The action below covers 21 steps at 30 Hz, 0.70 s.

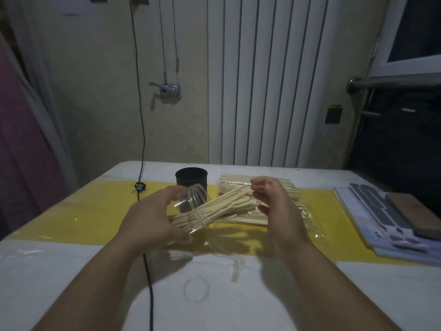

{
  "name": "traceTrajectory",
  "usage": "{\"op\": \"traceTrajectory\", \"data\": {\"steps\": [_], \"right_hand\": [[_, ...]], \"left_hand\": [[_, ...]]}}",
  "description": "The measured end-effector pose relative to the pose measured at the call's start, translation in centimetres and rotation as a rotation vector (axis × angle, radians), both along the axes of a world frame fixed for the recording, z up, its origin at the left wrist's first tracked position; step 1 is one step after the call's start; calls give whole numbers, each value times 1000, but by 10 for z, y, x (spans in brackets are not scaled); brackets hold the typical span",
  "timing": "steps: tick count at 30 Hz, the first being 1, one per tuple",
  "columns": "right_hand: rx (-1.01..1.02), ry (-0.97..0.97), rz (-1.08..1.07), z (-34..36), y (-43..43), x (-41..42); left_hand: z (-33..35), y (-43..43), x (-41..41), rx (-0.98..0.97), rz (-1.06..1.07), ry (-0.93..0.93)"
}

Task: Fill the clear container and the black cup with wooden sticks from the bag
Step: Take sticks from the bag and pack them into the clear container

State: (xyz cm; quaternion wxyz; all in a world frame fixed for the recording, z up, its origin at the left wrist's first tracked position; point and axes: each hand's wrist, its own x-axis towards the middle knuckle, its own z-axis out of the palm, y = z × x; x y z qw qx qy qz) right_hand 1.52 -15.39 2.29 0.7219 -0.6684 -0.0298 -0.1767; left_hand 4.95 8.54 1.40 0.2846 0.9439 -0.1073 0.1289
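Observation:
My left hand (pixel 152 218) grips the clear container (pixel 194 204), tilted on its side above the yellow mat with its mouth facing right. A bundle of pale wooden sticks (pixel 229 204) pokes out of that mouth. My right hand (pixel 274 206) hovers at the sticks' outer ends with fingers loosely curled; whether it pinches any stick is unclear. The black cup (pixel 191 179) stands upright behind the container. The clear plastic bag (pixel 300 211) lies flat under my right hand with more sticks (pixel 262 182) on it.
A clear round lid (pixel 196 289) lies on the white table (pixel 47 271) near me. A black cable (pixel 149 283) runs across the table past my left forearm. Papers and a dark phone-like object (pixel 410 211) are stacked at the right edge.

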Motion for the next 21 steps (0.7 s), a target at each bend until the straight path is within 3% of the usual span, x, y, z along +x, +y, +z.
{"op": "traceTrajectory", "data": {"steps": [5, 10, 16, 21], "right_hand": [[-46, -37, -75, -3, -1, 2], [-260, 103, -113, -9, -14, 11], [-917, 279, -70, -38, -21, 20], [-1310, 225, -34, -57, -21, 33]], "left_hand": [[-2, 2, 2, -32, 5, 0], [-5, 4, 5, -91, 12, 8], [-5, 5, 7, -130, 6, 26], [-4, 5, 5, -147, 4, 29]]}}
